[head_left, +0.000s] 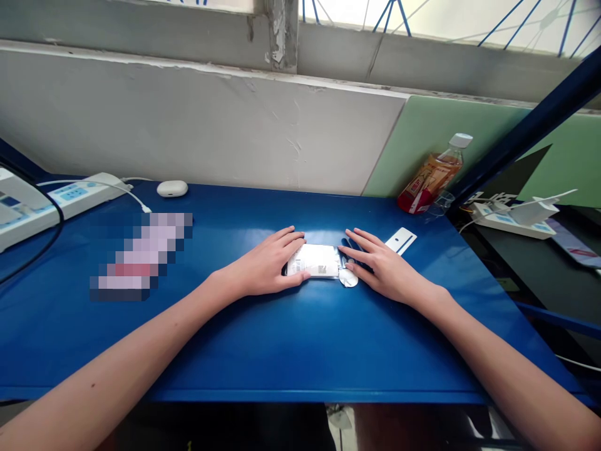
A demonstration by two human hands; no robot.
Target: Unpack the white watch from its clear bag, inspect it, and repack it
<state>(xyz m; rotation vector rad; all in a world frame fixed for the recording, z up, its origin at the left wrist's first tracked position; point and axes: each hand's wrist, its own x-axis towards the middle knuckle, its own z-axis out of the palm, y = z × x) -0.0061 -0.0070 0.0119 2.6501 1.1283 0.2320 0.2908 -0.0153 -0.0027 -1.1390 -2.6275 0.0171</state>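
Note:
A small flat packet with a white printed label [319, 260] and clear shiny edges lies on the blue desk [300, 344]. My left hand [270, 266] rests at its left end, fingers stretched along the far side and thumb by the near edge, covering that end. To the right, my right hand [387, 269] lies palm down with fingers spread, fingertips at the packet's right end. Just under those fingertips is a round white piece [348, 278], partly covered. Behind the right hand, a white card with a dark slot [402, 240] sticks out.
At the back right a bottle with a red and orange label [429, 178] leans near a blue post. A white earbud case [172, 188] sits at the back left. Power strips [70, 199] with cables lie at the left, and a pixelated pinkish object [145, 254] lies nearer.

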